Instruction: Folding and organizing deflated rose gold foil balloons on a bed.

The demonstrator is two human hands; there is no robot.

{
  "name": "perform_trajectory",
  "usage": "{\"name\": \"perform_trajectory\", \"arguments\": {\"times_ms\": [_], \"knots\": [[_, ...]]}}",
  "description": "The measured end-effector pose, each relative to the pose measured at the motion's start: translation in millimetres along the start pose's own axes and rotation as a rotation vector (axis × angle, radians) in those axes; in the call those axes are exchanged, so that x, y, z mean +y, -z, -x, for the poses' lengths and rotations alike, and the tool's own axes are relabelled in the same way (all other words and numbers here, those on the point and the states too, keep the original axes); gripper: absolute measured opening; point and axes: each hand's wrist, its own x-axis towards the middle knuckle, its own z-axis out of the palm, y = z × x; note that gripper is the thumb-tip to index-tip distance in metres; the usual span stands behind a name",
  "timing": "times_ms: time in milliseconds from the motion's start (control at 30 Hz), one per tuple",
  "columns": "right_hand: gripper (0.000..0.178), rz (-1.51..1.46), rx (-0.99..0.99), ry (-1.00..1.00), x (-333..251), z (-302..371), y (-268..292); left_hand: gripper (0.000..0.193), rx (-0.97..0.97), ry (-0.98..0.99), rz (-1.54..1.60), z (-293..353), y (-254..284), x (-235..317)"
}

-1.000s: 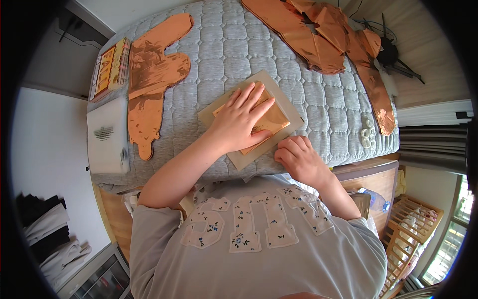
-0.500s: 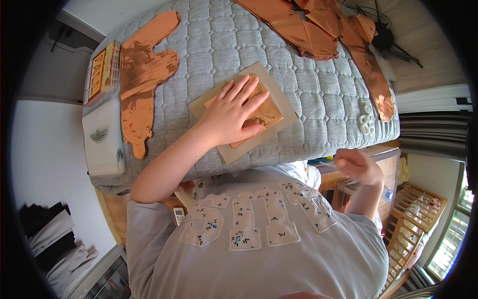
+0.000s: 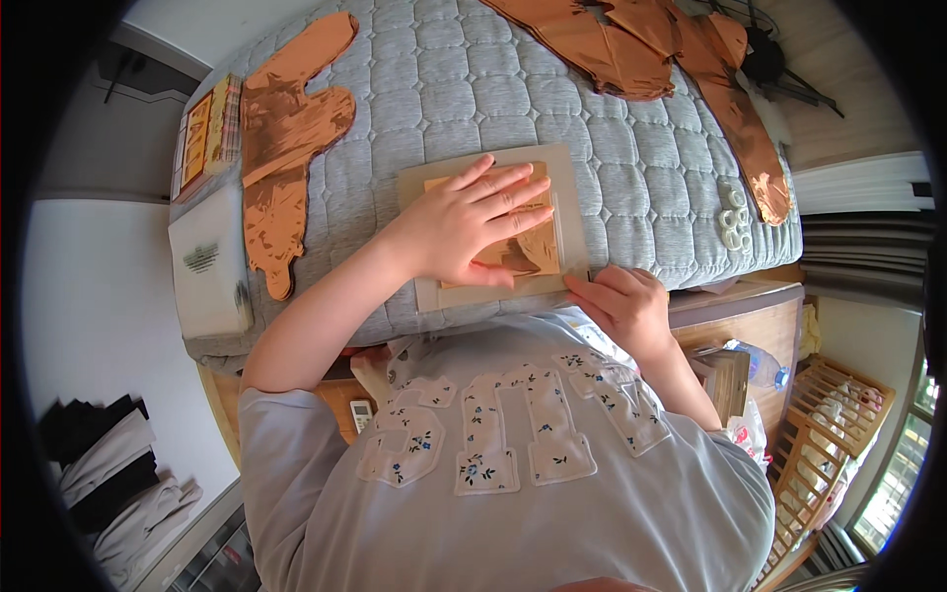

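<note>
My left hand [image 3: 464, 227] lies flat with its fingers spread over a folded copper-coloured foil piece [image 3: 536, 252]. Under that piece is a flat beige-grey sheet or sleeve [image 3: 571, 212], near the front edge of the quilted mattress; I cannot tell which it is. At the sheet's near right corner, my right hand [image 3: 631, 306] has its fingers closed in a pinch. The fingertips partly hide that corner. Part of the folded foil is hidden beneath my left palm.
Flat copper foil shapes lie at the left [image 3: 276, 168] and far right [image 3: 636, 59] of the grey mattress [image 3: 454, 99]. White rings [image 3: 733, 222] sit by the right edge. A box [image 3: 209, 138] and a white plastic packet [image 3: 209, 276] are at the left edge.
My right hand has come in from the right to the sheet's near corner and pinched it. The sheet and foil have turned squarer to me, with my left hand still on top.
</note>
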Motion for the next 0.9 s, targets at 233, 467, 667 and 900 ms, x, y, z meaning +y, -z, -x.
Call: {"name": "perform_trajectory", "arguments": {"times_ms": [233,467,667,900], "knots": [[0.015,-0.358,-0.041,-0.334,-9.9,17.9,1.8,0.067,0.081,0.128,-0.295,69.2,-6.4,41.2],[0.012,-0.743,-0.135,-0.694,-1.7,42.3,-10.7,0.086,0.183,0.396,0.176,106.6,9.5,95.8],[0.008,-1.115,0.012,-0.774,5.7,54.4,-23.1,0.063,0.189,0.417,-0.072,120.2,-25.9,107.6],[0.012,-1.127,0.147,-0.785,2.4,61.1,-33.2,0.026,0.534,0.561,0.174,120.9,-42.7,124.0]]}}
